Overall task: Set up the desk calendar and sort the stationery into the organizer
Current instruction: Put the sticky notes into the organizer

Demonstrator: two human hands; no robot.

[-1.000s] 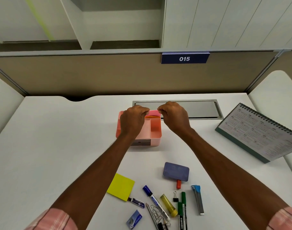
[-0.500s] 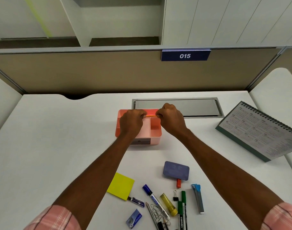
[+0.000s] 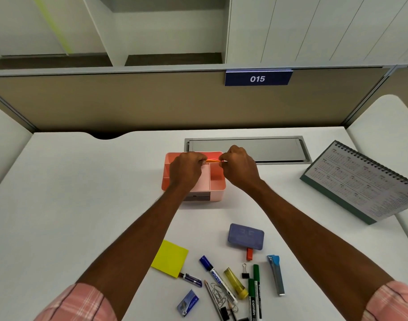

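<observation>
Both hands, left [image 3: 186, 169] and right [image 3: 239, 166], have sunk lower over the organizer [image 3: 218, 185] mid-counter, fingers pinching an orange-pink pad [image 3: 213, 160] now nearly into its back compartment; calendar [image 3: 362, 181] stands at the right edge, remaining stationery waits near edge.

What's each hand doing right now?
Left hand: closed, pinching the orange-pink pad over the organizer.
Right hand: closed, pinching the pad's other end.
</observation>
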